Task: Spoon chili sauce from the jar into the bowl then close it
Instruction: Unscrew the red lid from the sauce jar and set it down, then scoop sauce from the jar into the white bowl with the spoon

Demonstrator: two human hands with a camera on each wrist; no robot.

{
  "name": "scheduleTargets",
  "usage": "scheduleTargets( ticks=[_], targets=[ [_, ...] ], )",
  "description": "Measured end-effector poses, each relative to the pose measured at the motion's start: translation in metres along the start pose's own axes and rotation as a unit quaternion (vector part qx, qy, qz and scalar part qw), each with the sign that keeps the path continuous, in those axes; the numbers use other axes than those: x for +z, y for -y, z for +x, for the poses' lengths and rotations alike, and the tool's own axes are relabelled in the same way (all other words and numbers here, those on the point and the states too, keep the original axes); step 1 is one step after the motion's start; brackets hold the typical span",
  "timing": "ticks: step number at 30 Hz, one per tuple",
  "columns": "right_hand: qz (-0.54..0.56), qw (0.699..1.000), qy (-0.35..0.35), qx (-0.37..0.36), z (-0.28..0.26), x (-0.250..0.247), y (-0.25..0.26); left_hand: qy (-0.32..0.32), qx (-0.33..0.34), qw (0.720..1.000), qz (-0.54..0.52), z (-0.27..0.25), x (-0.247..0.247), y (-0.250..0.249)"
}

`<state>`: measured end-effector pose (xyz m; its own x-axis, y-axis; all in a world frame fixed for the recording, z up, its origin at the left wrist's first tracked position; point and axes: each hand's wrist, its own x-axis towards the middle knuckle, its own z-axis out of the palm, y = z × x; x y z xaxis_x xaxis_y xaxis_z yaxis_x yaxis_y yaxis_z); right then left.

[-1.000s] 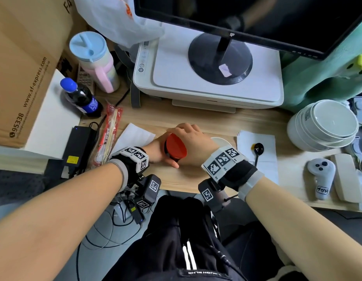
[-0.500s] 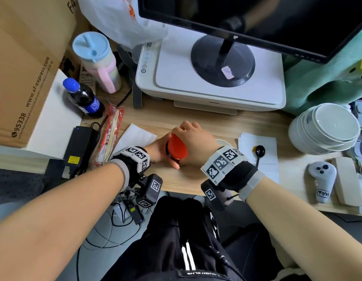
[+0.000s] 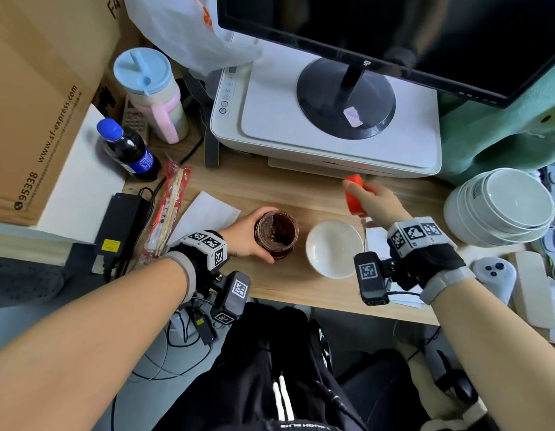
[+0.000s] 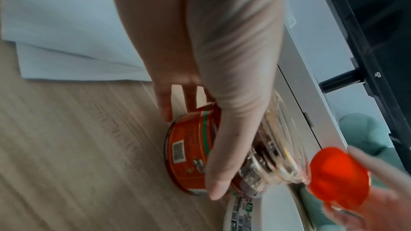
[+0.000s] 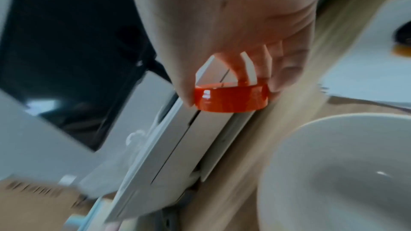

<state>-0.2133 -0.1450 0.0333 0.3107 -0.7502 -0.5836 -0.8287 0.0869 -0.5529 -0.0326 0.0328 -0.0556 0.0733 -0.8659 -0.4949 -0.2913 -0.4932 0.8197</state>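
Left hand point(image 3: 243, 241) wraps the jar point(image 3: 276, 234) from its left side, fingers curled round the glass, thumb on the near side. The jar stands upright on the wooden desk point(image 3: 270, 188), mouth open, dark chili sauce visible inside. Right hand point(image 3: 374, 206) pinches the red lid point(image 3: 355, 197) by its rim, thumb one side and fingers the other, held off the desk, beyond and to the right of the bowl point(image 3: 333, 248). The white bowl is empty and sits just right of the jar, between the two hands. The spoon is mostly hidden under the right wrist; only a thin bit of handle shows near the bowl's right edge, on the paper there, so the right hand is far nearer to it than the left. Probably the lid gets set down first, then the spoon picked up; the jar lies to the left of the right hand, across the bowl.

Versus half a second ago: the lid was on the jar with the right hand over it; now it is off and carried right, the jar mouth exposed and the bowl uncovered.
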Motion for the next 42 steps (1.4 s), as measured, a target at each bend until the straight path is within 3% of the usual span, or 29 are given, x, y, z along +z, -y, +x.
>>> scheduleTargets(
  ticks=[5,19,25,31,37,42],
  targets=[
    [0.028,0.997,-0.024,0.066,0.026,-0.017,-0.032,0.009,0.004,1.0,-0.004,0.004,-0.004,0.0],
    [-0.211,0.977,0.016,0.034,0.075,0.002,-0.046,0.001,-0.004,1.0,-0.014,0.015,-0.005,-0.006],
    [-0.173,0.984,0.039,0.017,0.078,-0.001,-0.05,0.006,-0.009,1.0,-0.026,0.014,-0.005,-0.008],
    [-0.094,0.994,-0.054,0.005,0.058,-0.022,-0.068,0.002,-0.009,1.0,-0.027,0.014,-0.003,-0.006],
    [-0.031,0.992,-0.088,0.089,0.031,-0.039,-0.113,-0.019,-0.009,1.0,-0.02,0.012,0.002,-0.008],
    [-0.006,0.976,-0.019,0.215,0.033,-0.025,-0.161,-0.046,-0.018,0.999,-0.021,0.01,0.009,-0.007]
  ],
)
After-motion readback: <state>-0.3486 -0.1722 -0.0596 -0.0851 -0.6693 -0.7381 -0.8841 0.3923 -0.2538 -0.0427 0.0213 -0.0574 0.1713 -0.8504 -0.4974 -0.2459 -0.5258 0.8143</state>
